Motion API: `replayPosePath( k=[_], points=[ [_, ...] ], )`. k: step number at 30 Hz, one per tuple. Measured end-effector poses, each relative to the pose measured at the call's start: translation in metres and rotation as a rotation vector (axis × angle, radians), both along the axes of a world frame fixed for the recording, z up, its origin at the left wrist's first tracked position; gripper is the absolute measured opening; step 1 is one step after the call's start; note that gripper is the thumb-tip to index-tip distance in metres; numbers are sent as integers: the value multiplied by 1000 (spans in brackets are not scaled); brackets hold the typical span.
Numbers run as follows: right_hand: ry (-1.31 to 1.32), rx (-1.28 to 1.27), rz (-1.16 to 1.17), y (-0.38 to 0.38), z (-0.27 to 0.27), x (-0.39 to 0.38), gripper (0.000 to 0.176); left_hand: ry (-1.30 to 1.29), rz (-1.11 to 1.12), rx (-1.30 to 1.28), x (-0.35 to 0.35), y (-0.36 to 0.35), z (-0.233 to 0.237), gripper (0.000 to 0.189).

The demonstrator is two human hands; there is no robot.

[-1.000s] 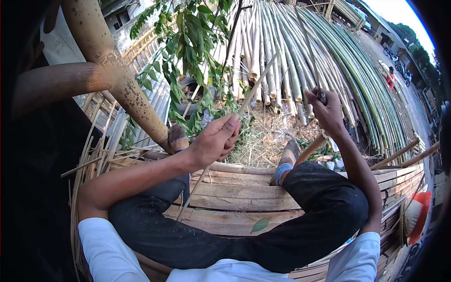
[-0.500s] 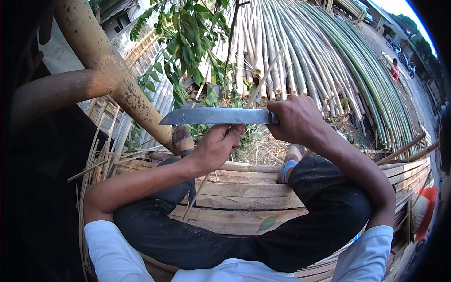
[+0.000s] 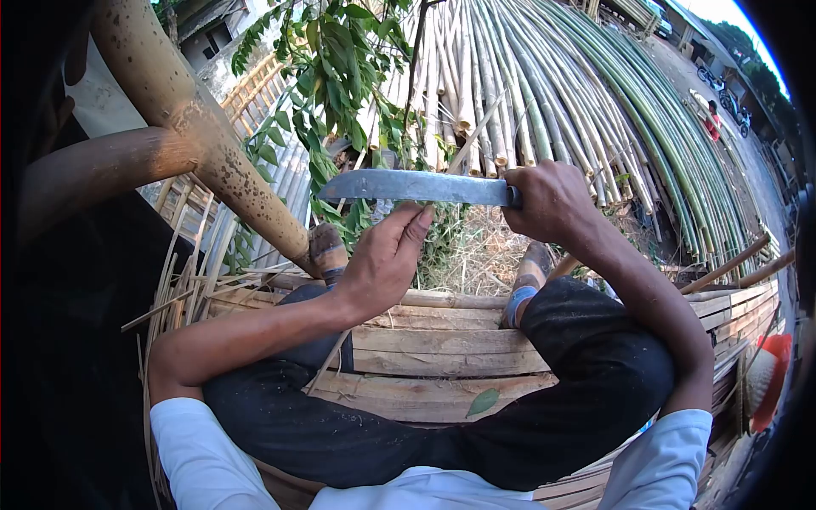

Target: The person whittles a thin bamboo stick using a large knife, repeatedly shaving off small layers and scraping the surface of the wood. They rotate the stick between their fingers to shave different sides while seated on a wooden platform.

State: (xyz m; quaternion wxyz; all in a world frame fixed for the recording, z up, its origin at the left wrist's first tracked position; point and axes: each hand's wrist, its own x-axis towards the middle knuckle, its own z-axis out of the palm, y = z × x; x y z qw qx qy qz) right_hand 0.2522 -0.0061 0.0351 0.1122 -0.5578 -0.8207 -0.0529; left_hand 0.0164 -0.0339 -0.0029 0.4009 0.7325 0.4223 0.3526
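My right hand [image 3: 552,200] is closed around the handle of a machete [image 3: 416,186], its broad grey blade lying level and pointing left. Just below the blade, my left hand [image 3: 384,262] pinches a thin bamboo strip [image 3: 478,132], thumb on top. The strip slants away past the blade toward the bamboo pile, and its near end shows below my left wrist. Left fingertips are right under the blade's lower edge. Part of the strip is hidden by the blade and my hand.
I sit on a bamboo slat platform [image 3: 442,361] with a green leaf [image 3: 483,402] on it. Long bamboo poles [image 3: 552,93] lie ahead. A thick bamboo post [image 3: 229,174] and leafy branches [image 3: 336,93] stand left. Right are a hat [image 3: 759,382] and a distant person [image 3: 712,121].
The machete has moved right and slightly up with my right hand. My left hand has turned, its thumb now pointing up, and the strip's near end has shifted left.
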Motion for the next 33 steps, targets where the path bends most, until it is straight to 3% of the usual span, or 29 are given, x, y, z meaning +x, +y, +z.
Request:
replayPosePath(
  k=[6, 7, 10, 12, 13, 15, 17, 20, 23, 28, 32, 33],
  points=[
    [27, -19, -111, 4, -3, 15, 15, 64, 3, -64, -4, 0, 1, 32],
    [227, -121, -255, 10, -4, 25, 23, 79, -2, -87, -5, -1, 1, 32],
    [403, -126, -429, 19, -9, 64, 30, 48, -91, -25, -6, -9, -2, 34],
    [1061, -208, -491, 16, -24, 77, 31, 4, -99, -124, -5, -6, 3, 34],
    [1054, -208, -491, 14, -25, 77, 31, -44, -101, -221, -5, -4, 5, 34],
    [1440, -309, -340, 8, -21, 74, 29, -106, -128, -258, -2, 2, 0, 32],
    [1281, -267, -277, 5, -14, 68, 31, -160, -155, -295, 1, 4, -4, 31],
    [746, -119, -120, 3, -8, 47, 35, -178, -157, -301, 1, 4, -6, 29],
    [338, -33, 15, -9, 2, 15, 23, -221, -173, -339, 1, 5, -4, 29],
    [112, -10, 165, -7, 1, -12, 14, -293, -200, -547, 1, 1, 4, 29],
    [55, 36, 227, -4, -3, -23, 12, -292, -223, -575, 0, 1, -2, 28],
    [52, 38, 206, -4, -4, -24, 11, -277, -191, -459, 2, 1, -5, 28]
  ],
)
